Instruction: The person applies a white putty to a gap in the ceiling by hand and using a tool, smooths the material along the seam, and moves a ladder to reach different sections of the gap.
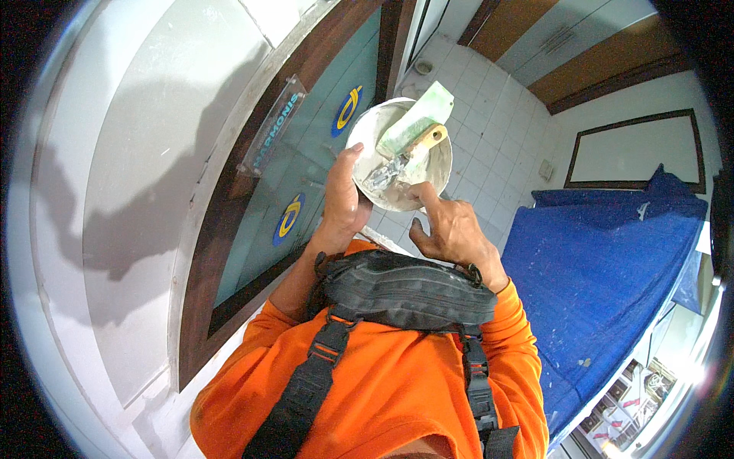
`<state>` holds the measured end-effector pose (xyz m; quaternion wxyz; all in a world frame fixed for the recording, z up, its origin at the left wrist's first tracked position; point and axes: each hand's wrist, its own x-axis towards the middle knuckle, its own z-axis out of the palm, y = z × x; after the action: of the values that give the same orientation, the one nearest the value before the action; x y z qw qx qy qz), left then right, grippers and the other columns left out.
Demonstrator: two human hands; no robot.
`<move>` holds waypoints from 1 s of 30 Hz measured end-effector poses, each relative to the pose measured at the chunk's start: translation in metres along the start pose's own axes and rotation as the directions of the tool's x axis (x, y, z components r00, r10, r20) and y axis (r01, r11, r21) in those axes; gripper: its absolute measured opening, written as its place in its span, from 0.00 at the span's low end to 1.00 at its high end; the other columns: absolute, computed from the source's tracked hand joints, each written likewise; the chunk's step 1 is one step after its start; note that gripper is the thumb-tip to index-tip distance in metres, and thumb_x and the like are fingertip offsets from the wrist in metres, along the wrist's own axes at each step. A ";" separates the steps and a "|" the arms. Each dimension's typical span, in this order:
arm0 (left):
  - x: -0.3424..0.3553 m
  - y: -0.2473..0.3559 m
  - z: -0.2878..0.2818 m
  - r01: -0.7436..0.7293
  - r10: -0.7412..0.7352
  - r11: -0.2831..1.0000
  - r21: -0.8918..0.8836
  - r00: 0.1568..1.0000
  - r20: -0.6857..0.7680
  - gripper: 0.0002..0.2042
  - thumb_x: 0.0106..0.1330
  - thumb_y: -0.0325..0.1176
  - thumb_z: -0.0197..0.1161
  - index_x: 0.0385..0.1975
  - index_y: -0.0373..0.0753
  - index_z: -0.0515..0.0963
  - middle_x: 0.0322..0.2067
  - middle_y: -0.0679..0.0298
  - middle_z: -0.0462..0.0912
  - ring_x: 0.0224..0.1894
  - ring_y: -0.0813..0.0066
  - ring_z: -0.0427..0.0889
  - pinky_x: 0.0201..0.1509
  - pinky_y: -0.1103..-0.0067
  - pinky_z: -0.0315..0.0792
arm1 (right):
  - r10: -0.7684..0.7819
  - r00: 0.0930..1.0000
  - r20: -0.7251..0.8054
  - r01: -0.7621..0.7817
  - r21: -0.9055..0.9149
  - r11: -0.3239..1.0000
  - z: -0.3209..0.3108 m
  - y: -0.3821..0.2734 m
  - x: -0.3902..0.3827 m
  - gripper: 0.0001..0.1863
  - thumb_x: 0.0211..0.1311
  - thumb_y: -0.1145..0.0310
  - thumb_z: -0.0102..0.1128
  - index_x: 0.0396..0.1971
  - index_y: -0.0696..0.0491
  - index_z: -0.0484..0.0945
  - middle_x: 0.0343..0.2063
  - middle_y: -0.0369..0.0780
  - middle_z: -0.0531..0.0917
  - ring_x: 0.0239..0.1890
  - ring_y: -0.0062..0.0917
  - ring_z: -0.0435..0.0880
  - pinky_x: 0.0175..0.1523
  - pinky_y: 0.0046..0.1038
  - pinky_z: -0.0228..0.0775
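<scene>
My left hand (pixel 342 193) grips a white bowl (pixel 440 172) from its left side, thumb at the rim and fingers partly hidden beneath it. Whitish paste coats the inside of the bowl. A pale green flat plastic spreader (pixel 419 117) leans in it, sticking out past the far rim. Beside the spreader lies a putty knife (pixel 426 144) with a yellowish handle and a smeared metal blade. My right hand (pixel 456 233) is at the near right rim, its index finger reaching onto the bowl's edge. Thumb and index finger are apart, and no tool shows in that hand.
A dark-framed glass door (pixel 313 145) stands close on my left, beside a white wall (pixel 145 115). Blue sheeting (pixel 604 283) drapes over something large on the right. Beyond the bowl is a tiled floor (pixel 489 107). A black pouch (pixel 405 287) is strapped across my chest.
</scene>
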<state>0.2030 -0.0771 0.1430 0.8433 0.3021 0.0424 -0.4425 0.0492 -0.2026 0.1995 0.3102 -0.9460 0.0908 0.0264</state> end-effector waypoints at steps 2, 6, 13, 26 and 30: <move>0.002 -0.001 -0.002 0.003 -0.002 0.999 0.041 1.000 -0.015 0.28 0.71 0.47 0.54 0.63 0.32 0.68 0.56 0.54 0.79 0.57 0.63 0.80 0.63 0.67 0.72 | -0.031 0.998 -0.051 0.032 0.016 0.999 0.003 -0.001 0.003 0.24 0.51 0.74 0.62 0.50 0.52 0.66 0.25 0.51 0.84 0.26 0.48 0.85 0.33 0.45 0.77; 0.002 -0.002 -0.003 0.016 -0.014 0.994 0.107 1.000 -0.018 0.32 0.69 0.53 0.53 0.66 0.35 0.66 0.60 0.54 0.76 0.60 0.60 0.78 0.66 0.64 0.70 | -0.006 0.999 -0.039 0.005 -0.010 1.000 0.007 -0.002 0.005 0.23 0.53 0.73 0.63 0.49 0.52 0.67 0.24 0.50 0.83 0.25 0.48 0.84 0.32 0.45 0.78; 0.008 -0.004 -0.007 0.012 -0.009 0.993 0.115 1.000 -0.029 0.31 0.69 0.52 0.54 0.65 0.35 0.67 0.59 0.54 0.77 0.59 0.59 0.79 0.65 0.64 0.71 | -0.022 0.995 -0.094 0.032 0.103 0.994 0.016 0.010 0.005 0.24 0.55 0.71 0.64 0.50 0.54 0.65 0.24 0.50 0.83 0.28 0.46 0.86 0.33 0.44 0.77; 0.007 0.003 -0.005 0.040 -0.040 0.998 0.043 0.999 0.015 0.25 0.71 0.45 0.54 0.61 0.33 0.69 0.54 0.54 0.79 0.54 0.63 0.82 0.59 0.67 0.76 | 0.233 0.962 0.143 -0.172 0.979 0.106 -0.004 0.024 0.003 0.22 0.55 0.84 0.57 0.48 0.52 0.64 0.52 0.51 0.83 0.18 0.12 0.68 0.19 0.15 0.58; 0.008 0.004 -0.005 0.072 -0.070 0.997 0.026 0.997 -0.040 0.27 0.71 0.45 0.54 0.63 0.33 0.67 0.57 0.54 0.78 0.55 0.61 0.81 0.61 0.66 0.75 | 0.227 0.961 0.160 -0.113 0.971 -0.210 -0.008 0.026 0.001 0.24 0.54 0.84 0.55 0.52 0.53 0.64 0.51 0.50 0.84 0.17 0.12 0.65 0.19 0.17 0.55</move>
<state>0.2116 -0.0788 0.1383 0.8219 0.3204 0.0636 -0.4667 0.0451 -0.2278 0.1910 0.9123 -0.3444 0.2166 -0.0463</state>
